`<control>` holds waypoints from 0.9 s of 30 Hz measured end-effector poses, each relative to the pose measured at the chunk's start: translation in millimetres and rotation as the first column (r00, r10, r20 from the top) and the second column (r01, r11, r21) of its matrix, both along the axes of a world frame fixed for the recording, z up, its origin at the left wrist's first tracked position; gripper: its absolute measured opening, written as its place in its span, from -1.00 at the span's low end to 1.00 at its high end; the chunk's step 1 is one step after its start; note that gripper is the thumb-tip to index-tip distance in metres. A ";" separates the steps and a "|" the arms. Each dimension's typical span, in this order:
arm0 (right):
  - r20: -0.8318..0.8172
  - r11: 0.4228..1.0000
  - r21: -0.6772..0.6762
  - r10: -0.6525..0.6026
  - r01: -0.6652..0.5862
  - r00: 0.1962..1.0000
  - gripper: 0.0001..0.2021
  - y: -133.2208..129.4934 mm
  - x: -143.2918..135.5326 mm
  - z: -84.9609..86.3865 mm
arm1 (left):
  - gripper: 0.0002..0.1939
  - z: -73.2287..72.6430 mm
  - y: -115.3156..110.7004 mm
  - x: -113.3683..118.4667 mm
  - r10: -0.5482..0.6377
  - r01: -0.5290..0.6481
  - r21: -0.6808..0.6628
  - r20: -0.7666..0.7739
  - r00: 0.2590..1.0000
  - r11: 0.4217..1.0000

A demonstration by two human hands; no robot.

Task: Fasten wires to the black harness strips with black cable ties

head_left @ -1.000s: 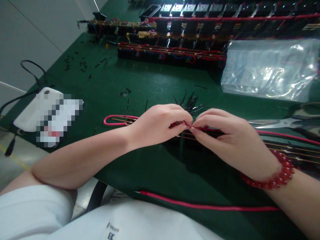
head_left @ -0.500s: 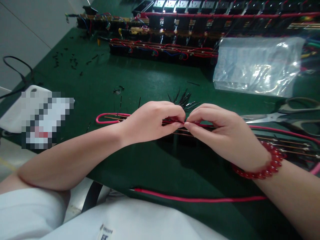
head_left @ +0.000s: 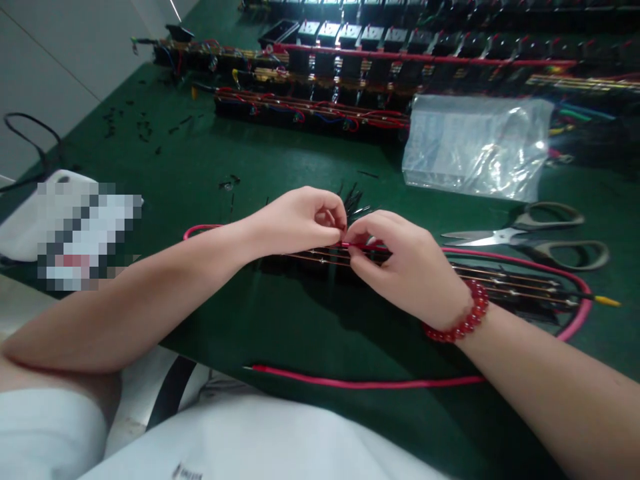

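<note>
A red cable (head_left: pixel 505 257) runs along a dark strip with copper-coloured rods (head_left: pixel 520 287) and loops round its right end. My left hand (head_left: pixel 310 220) is closed in a pinch over the strip, its fingertips at the cable; what lies between them is too small to make out. Just right of it, my right hand (head_left: pixel 400 260) pinches the red cable between thumb and fingers. The fingertips of both hands nearly meet. Behind them lies a bunch of thin black pieces (head_left: pixel 354 203). The cable's loose end (head_left: pixel 350 383) rests near the table's front edge.
Scissors (head_left: pixel 505 237) lie open to the right of my hands. Behind them is a clear plastic bag (head_left: pixel 475 147). Wired black assemblies (head_left: pixel 310 113) line the back. A white device (head_left: pixel 30 227) sits at the left, and black scraps (head_left: pixel 143 127) dot the green table (head_left: pixel 200 160).
The view has shifted to the right. My right hand now grips the red cable at a visible stretch beside my left fingertips. More of the strip's right end and a yellow tip show.
</note>
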State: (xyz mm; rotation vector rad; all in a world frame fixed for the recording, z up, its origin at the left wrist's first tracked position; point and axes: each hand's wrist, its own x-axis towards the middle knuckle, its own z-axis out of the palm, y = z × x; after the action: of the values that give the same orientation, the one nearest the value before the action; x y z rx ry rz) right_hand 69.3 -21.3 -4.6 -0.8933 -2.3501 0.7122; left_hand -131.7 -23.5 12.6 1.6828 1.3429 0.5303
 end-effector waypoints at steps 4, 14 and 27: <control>0.012 1.000 0.012 0.002 -0.002 1.000 -0.92 0.5 -0.9 -0.3 | -0.95 1.4 9.4 0.1 0.058 -0.055 -0.106 0.032 0.998 0.993; 0.094 0.996 0.084 0.008 -0.016 0.996 -0.87 -2.3 -0.5 -0.9 | -0.98 -2.1 7.8 -6.1 -0.010 0.031 -0.091 0.217 0.976 0.995; 0.120 0.994 0.104 -0.001 -0.012 0.993 -0.83 -2.4 -1.0 -3.1 | -0.99 -7.3 8.0 -5.8 -0.048 0.053 -0.021 0.198 0.979 0.998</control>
State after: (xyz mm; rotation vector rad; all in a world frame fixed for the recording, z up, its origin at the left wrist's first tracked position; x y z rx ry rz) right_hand 68.2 -23.7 -7.7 -0.9068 -2.4709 0.5451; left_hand -137.5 -15.4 5.3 1.5940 1.1565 0.6299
